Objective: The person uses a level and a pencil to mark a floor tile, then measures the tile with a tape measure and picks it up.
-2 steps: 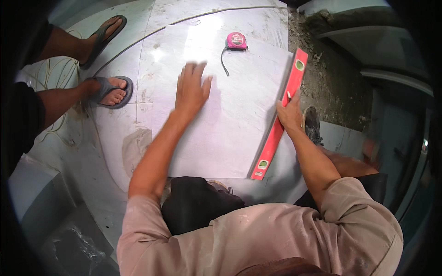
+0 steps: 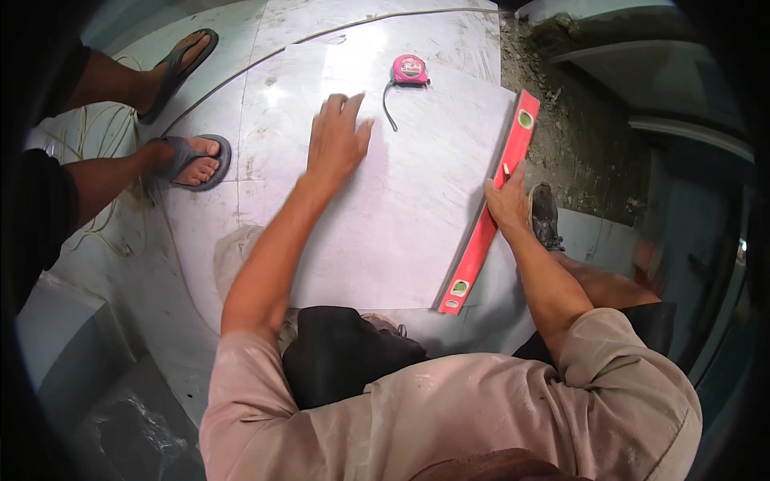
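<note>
A large white tile (image 2: pixel 401 232) with faint marbling lies in front of my knees. Along its right side rests a red spirit level (image 2: pixel 475 258) with green vials, slightly slanted. My right hand (image 2: pixel 507 200) grips the level near its middle, and a small pencil-like stub (image 2: pixel 506 171) shows between the fingers. Over the tile, my left hand (image 2: pixel 337 140) has its fingers spread and holds nothing. Beyond it, towards the far edge, sits a pink tape measure (image 2: pixel 411 70) with a dark wrist strap.
Another person's sandalled feet (image 2: pixel 196 164) stand at the left, beside loose pale cables (image 2: pixel 100 200). One cable (image 2: pixel 337 32) runs across the far floor. Rough broken ground (image 2: pixel 581 152) borders the tile's right side. Clear plastic wrap (image 2: pixel 144 429) lies at lower left.
My left hand has shifted slightly, and its fingers are less blurred. The level's far end has moved a little to the right and nearer, with my right hand still on it.
</note>
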Available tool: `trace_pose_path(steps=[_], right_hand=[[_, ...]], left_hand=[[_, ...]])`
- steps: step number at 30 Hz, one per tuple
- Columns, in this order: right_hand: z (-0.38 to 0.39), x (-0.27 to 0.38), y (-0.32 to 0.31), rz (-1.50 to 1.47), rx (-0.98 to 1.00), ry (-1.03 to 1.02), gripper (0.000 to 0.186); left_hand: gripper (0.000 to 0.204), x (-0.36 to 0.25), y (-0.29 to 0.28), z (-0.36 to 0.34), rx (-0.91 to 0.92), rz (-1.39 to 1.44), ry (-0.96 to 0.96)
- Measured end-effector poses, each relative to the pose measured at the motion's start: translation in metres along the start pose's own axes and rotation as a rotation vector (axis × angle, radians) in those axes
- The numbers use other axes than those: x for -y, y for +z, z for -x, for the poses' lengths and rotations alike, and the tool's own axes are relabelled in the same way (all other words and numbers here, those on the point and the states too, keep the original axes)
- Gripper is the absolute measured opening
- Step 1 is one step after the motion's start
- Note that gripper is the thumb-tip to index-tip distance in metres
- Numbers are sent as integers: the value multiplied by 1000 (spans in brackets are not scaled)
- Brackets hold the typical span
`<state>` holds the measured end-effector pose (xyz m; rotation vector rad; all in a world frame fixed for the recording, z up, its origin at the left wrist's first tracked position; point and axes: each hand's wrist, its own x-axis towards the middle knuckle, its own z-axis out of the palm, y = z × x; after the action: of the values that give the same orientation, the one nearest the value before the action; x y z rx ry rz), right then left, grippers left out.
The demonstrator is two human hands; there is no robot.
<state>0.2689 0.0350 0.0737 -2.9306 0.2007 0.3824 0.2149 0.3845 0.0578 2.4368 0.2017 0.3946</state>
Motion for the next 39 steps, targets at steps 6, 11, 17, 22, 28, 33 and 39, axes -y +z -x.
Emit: trace_pose_path(steps=[6,11,17,22,28,33,39], right_hand=[[22,-54,21,20,11,123,102],[31,-51,11,-54,123,175,101],[31,-56,8,-92,-42,128,80],[-46,-35,10,-530,-254,-22,50],[-80,66,-12,-990,-29,78,59],[-88,111,10,-1410,158,9,32],[-83,161,56,-1329,175,-275,20]], left_hand=[[66,-15,61,-112,236,-189,59],[66,-9,85,-141,411,-238,-3],[65,-12,42,-122,215,-72,-240],[56,-59,-49,-66,518,23,-437],[50,-172,-73,13,867,349,-574],[45,-187,-38,50,1026,146,-405],[42,-205,-34,54,1074,125,-332]])
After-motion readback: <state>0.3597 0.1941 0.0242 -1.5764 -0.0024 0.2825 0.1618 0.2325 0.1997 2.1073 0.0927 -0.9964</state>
